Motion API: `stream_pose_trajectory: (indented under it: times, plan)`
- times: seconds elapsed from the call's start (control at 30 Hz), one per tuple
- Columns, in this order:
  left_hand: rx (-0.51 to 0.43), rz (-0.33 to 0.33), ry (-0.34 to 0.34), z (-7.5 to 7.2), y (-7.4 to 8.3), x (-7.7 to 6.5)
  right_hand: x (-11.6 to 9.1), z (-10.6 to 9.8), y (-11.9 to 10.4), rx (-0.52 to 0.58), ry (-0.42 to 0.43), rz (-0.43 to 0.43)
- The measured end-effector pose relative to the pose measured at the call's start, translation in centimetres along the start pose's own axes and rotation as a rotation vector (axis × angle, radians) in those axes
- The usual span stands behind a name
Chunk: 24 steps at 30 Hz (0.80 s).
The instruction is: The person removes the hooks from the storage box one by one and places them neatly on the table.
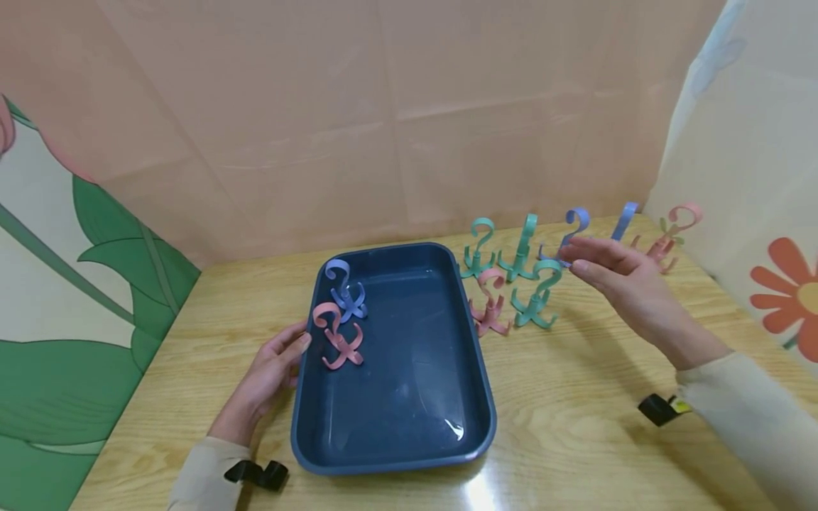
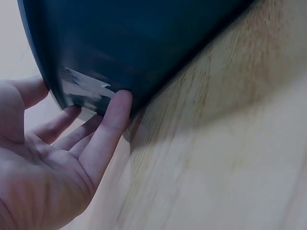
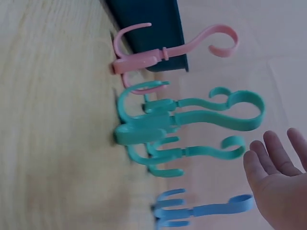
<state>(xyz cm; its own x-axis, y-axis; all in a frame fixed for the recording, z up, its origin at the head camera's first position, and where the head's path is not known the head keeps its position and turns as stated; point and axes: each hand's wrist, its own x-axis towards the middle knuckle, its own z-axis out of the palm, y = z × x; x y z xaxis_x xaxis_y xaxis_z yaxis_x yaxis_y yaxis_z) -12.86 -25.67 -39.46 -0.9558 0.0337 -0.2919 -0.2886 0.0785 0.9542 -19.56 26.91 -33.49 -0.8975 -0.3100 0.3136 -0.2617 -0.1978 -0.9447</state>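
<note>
My left hand [image 1: 275, 370] grips the left side of a dark blue plastic tray [image 1: 396, 468]; in the left wrist view the thumb is at the rim and the fingers [image 2: 117, 110] lie against the outer wall. Inside the tray, along its left side, stand a blue hook hanger [image 1: 350, 305] and a pink hook hanger [image 1: 345, 349]. My right hand [image 1: 629, 287] is raised at the right, fingers extended, holding nothing. Closest to its fingertips are a green hook hanger [image 1: 537, 305] and a blue one [image 1: 578, 218], which the hand partly hides.
Right of the tray stand a pink hanger [image 1: 491, 312] and two more green hangers [image 1: 477, 262] [image 1: 522, 252]. Farther right are another blue hanger [image 1: 624, 221] and a pink one with small leaf shapes [image 1: 661, 245]. A draped cloth [image 1: 383, 128] rises behind the wooden table [image 1: 192, 341].
</note>
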Motion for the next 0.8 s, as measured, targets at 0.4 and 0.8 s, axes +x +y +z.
stream_pose_trajectory:
  times: [0.4,0.8]
  plan:
    - [-0.043,0.021,-0.016,0.1,-0.3,0.2,0.5,3.1,-3.6,-0.252,0.120,-0.029]
    - [-0.022,0.021,-0.003,0.1,-0.3,-0.1,1.7,8.9,-3.5,-0.184,0.081,-0.137]
